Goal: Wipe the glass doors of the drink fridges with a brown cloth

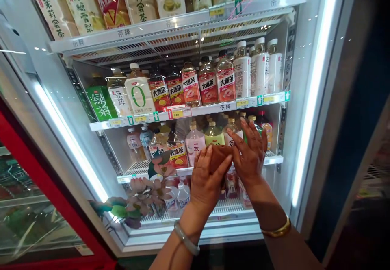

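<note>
A brown, folded piece that looks like cloth (219, 158) lies between my hands, in front of the bottles in a lit drinks cooler. My left hand (205, 180) holds it, with the fingers over its left side and the thumb across its lower part. Just to the right is my right hand (250, 152), raised, its fingers spread and its thumb side near the cloth's right edge. Behind the hands stand a pink-labelled bottle (195, 143) and a green bottle (215, 133), partly covered.
Bottled teas fill the upper shelf (195, 18) and middle shelf (210, 108). Light strips run down both sides. A flower pattern (146, 192) shows at the lower left. Farther left is a red-framed cooler (57, 192). A dark panel (344, 99) stands at the right.
</note>
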`<state>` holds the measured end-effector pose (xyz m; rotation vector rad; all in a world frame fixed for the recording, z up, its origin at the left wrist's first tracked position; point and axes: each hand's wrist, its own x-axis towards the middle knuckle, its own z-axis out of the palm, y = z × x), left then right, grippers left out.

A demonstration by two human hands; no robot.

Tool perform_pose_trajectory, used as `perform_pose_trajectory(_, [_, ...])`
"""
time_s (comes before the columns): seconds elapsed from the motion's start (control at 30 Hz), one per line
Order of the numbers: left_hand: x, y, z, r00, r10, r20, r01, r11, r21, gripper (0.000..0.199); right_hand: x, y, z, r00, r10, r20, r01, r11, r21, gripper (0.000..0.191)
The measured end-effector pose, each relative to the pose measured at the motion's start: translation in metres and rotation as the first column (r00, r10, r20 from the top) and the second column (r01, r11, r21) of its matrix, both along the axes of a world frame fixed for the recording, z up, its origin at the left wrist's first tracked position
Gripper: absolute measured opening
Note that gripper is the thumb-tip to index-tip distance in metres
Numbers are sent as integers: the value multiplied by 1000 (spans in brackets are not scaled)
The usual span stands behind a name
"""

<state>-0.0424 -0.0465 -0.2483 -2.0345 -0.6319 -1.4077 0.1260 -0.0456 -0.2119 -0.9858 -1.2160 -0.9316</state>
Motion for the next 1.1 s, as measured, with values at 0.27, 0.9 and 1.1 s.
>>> perform_pose_trajectory(0.27, [3,-10,23,980,32,195,-7,992,-127,87,-7,5,-5,999,-28,-21,28,1000,5,49])
perform_pose_trajectory(0.9, [33,-15,-6,1000,5,-9,-6,994,-110,93,-2,3,-6,999,-35,-26,33,998,-56,51])
perform_pose_trajectory(1.1, [12,-9,28,992,-10,127,24,994,-109,91,-3,2,-5,999,-49,-17,47,996,-77,55])
